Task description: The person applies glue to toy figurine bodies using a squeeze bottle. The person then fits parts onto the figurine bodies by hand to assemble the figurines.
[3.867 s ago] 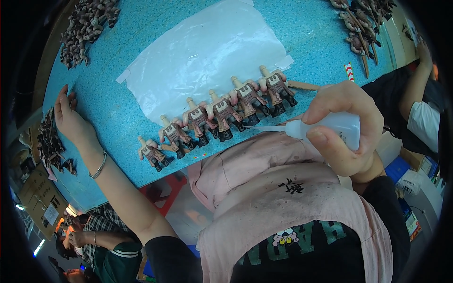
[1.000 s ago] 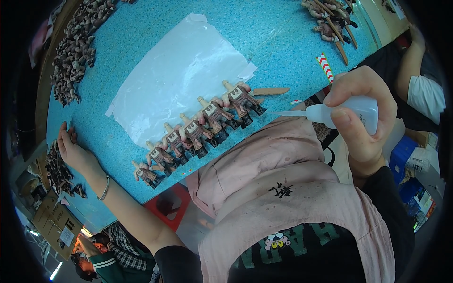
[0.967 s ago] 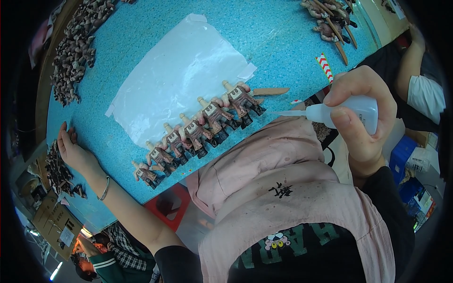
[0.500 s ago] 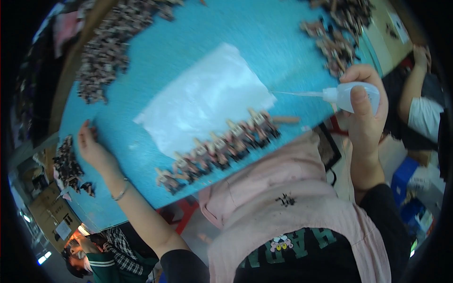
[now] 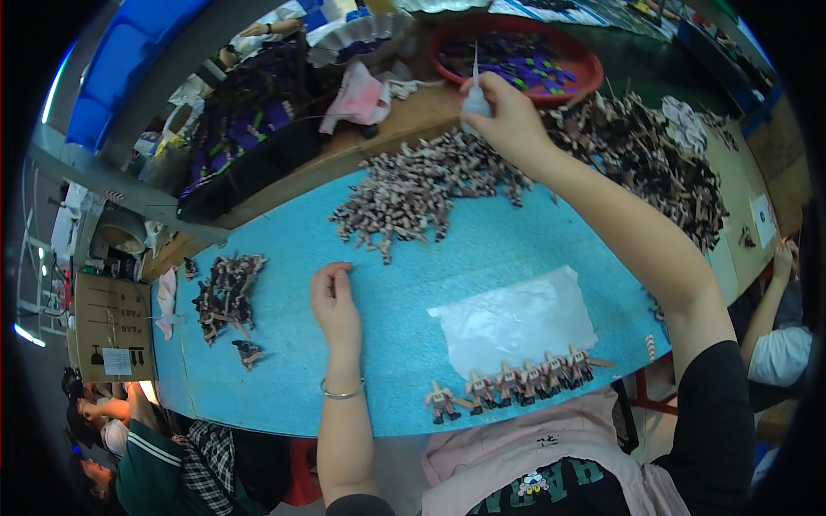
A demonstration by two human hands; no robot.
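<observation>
My right hand (image 5: 508, 116) reaches to the far edge of the table, fingers wrapped around a small translucent squeeze bottle (image 5: 476, 110). The bottle's long thin nozzle points up. My left hand (image 5: 334, 297), with a bracelet at the wrist, hovers over the middle-left of the blue tabletop (image 5: 284, 387). Its fingers are curled in and nothing shows in them. Along the near edge stands a row of several small figures (image 5: 508, 383) with pale square torsos and dark feet. They adjoin a creased white sheet (image 5: 520, 318).
A heap of small pinkish-brown parts (image 5: 404, 193) lies at the far side; a darker pile (image 5: 225, 297) is at left, another (image 5: 662, 163) at far right. Behind stand a red basin (image 5: 585, 82) and a black crate (image 5: 206, 196). Co-workers sit at both sides.
My right hand has carried the bottle from the near right to the far edge, turning its nozzle from leftward to upward. The view has swung left. My left hand's fingers are more curled.
</observation>
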